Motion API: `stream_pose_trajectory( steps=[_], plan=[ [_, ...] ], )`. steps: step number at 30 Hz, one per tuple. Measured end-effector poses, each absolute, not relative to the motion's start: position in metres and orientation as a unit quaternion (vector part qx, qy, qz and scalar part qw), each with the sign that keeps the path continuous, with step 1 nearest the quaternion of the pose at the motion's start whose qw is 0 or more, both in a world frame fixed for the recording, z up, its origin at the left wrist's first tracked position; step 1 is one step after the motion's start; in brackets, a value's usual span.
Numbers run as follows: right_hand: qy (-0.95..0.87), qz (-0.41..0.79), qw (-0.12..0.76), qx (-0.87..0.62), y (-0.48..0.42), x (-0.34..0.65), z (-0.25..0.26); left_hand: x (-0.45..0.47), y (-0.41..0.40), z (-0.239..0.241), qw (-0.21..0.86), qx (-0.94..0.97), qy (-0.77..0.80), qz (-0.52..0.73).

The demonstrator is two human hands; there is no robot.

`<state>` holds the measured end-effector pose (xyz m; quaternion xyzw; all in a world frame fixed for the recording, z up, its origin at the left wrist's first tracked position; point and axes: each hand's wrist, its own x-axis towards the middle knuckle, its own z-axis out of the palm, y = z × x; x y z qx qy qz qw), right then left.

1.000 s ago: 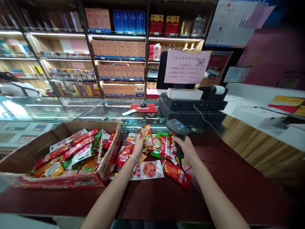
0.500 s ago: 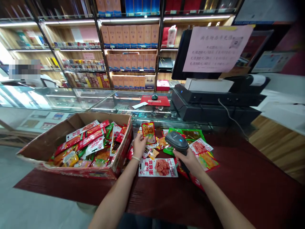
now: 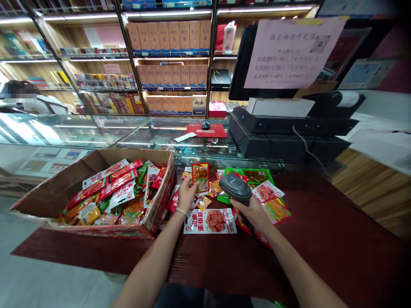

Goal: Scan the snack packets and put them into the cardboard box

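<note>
I had the left hand [image 3: 188, 195] pinching a flat red-edged plastic packet [image 3: 201, 172] low, baring its face, the right hand [image 3: 252, 209] wrapped around a dark-grey plastic scanner [image 3: 235, 187], head free.

Dark-red tabletop [image 3: 321, 239], open carton [image 3: 105, 231], snack packets [image 3: 210, 221]

Red-edged snack packet [image 3: 201, 172] upright; dark scanner [image 3: 235, 188] tilted nearby.

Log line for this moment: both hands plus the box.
left hand: holding red-edged snack packet | right hand: gripping barcode scanner | cardboard box: assorted snack packets inside
</note>
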<state>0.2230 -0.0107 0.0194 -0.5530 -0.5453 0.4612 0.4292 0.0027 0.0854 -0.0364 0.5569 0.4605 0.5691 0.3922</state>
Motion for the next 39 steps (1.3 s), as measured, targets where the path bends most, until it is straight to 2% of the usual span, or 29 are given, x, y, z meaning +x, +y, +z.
stream_pose_trajectory(
  steps=[7, 10, 17, 23, 27, 32, 35, 39],
  plan=[
    [-0.519, 0.46, 0.464, -0.552, -0.005, 0.226, 0.016, 0.008, 0.073, -0.034, 0.214, 0.653, 0.545, 0.479],
    [-0.496, 0.469, 0.499, -0.533, -0.004, 0.228, 0.016, 0.019, 0.062, -0.022, 0.171, 0.683, 0.535, 0.467],
    [-0.474, 0.483, 0.579, -0.454, -0.006, 0.214, 0.034, 0.019, 0.024, 0.063, 0.102, 0.71, 0.48, 0.505],
    [-0.492, 0.496, 0.571, -0.431, -0.003, 0.173, 0.062, -0.071, 0.017, 0.122, 0.008, 0.683, 0.54, 0.492],
    [-0.518, 0.51, 0.556, -0.403, 0.002, 0.143, 0.069, -0.15, 0.026, 0.12, -0.045, 0.63, 0.632, 0.449],
    [-0.533, 0.515, 0.548, -0.389, 0.008, 0.12, 0.062, -0.203, 0.045, 0.095, -0.054, 0.591, 0.719, 0.361],
    [-0.534, 0.515, 0.547, -0.388, 0.009, 0.116, 0.059, -0.207, 0.055, 0.079, -0.073, 0.615, 0.712, 0.332],
    [-0.534, 0.517, 0.537, -0.4, 0.008, 0.122, 0.059, -0.205, 0.058, 0.07, -0.04, 0.678, 0.656, 0.329]
  ],
)
